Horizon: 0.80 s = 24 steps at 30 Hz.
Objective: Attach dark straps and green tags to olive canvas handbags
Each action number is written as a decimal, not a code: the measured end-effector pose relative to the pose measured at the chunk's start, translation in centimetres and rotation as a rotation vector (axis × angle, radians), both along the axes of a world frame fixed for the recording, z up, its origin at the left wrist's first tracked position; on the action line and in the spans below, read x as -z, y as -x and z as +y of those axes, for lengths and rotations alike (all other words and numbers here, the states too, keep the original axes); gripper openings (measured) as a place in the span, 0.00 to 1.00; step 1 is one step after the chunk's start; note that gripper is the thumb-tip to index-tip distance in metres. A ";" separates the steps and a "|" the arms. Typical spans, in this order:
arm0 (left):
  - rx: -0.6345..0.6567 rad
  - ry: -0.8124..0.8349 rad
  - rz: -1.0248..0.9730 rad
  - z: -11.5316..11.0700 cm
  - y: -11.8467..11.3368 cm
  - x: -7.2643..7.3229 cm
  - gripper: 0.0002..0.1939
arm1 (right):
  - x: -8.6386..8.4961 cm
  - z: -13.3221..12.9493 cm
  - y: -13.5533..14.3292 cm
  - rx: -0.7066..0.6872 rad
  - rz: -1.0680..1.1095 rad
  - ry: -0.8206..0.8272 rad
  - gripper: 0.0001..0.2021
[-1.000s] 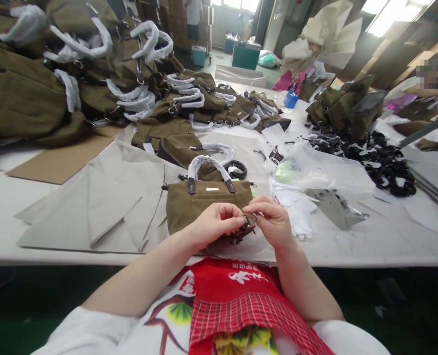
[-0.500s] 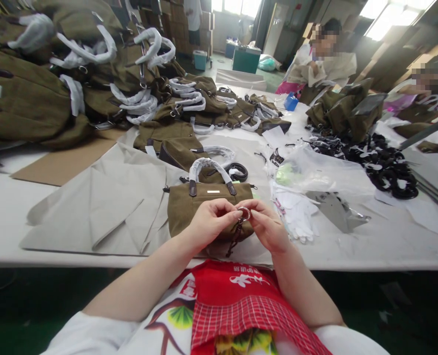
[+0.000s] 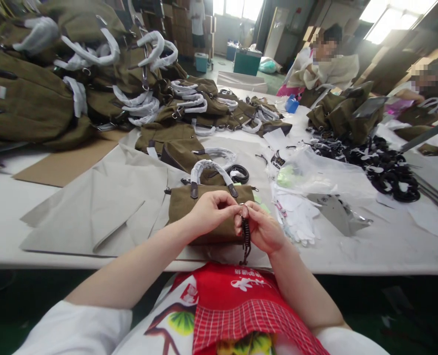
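Both my hands meet in front of an olive handbag [image 3: 207,224], pinching the metal ring of a dark braided key ring charm [image 3: 245,234]. My left hand [image 3: 217,209] has thumb and fingertips closed at the ring's left side. My right hand [image 3: 263,227] grips the ring from the right, its fingers partly behind the charm. The braided cord dangles down below the fingers, over the bag's lower right. White wrapping covers the bag's upright handles [image 3: 211,167], and a small metal plate seen earlier on its front is now hard to make out.
A coiled black strap [image 3: 238,173] lies behind the bag. Wrapped olive bags [image 3: 30,98] are heaped at left. Grey sheets [image 3: 104,207] cover the table's left. On the right are white gloves [image 3: 296,212], clear plastic [image 3: 326,170] and black coiled straps [image 3: 392,172]. Co-workers sit beyond.
The ring has turned in my fingers, and the cord now hangs straighter and further right. My left hand has risen slightly; my right fingers have curled further around the ring.
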<state>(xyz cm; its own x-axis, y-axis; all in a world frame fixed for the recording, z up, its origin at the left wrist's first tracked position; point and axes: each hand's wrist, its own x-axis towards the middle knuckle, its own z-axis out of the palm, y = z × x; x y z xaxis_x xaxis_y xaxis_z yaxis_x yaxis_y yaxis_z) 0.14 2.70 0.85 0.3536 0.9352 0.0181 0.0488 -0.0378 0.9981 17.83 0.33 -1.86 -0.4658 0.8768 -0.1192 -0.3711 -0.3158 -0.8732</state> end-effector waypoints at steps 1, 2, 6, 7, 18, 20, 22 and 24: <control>0.039 0.041 0.022 1.2 0.2 0.1 0.14 | 0.1 0.3 0.0 0.020 -0.012 -0.012 0.14; 0.046 0.092 0.065 2.7 0.4 0.3 0.15 | 0.3 0.8 0.0 0.035 -0.030 -0.024 0.13; -0.114 0.259 0.279 9.4 1.0 2.3 0.15 | 1.8 3.5 0.3 0.128 -0.170 -0.132 0.12; -0.129 0.276 0.305 10.8 0.9 3.0 0.15 | 2.3 4.4 0.4 0.166 -0.220 -0.172 0.12; -0.172 0.200 0.043 11.7 -1.5 9.3 0.13 | 6.2 9.0 0.6 0.402 -0.761 -0.426 0.15; -0.217 0.138 0.006 11.1 -1.5 9.4 0.16 | 6.4 9.4 0.3 0.419 -0.877 -0.459 0.14; -0.260 0.066 0.001 10.6 -1.4 9.3 0.16 | 6.4 9.8 0.3 0.434 -1.008 -0.505 0.12; -0.298 -0.007 0.032 10.1 -1.5 9.0 0.13 | 6.1 10.0 0.6 0.432 -1.131 -0.561 0.09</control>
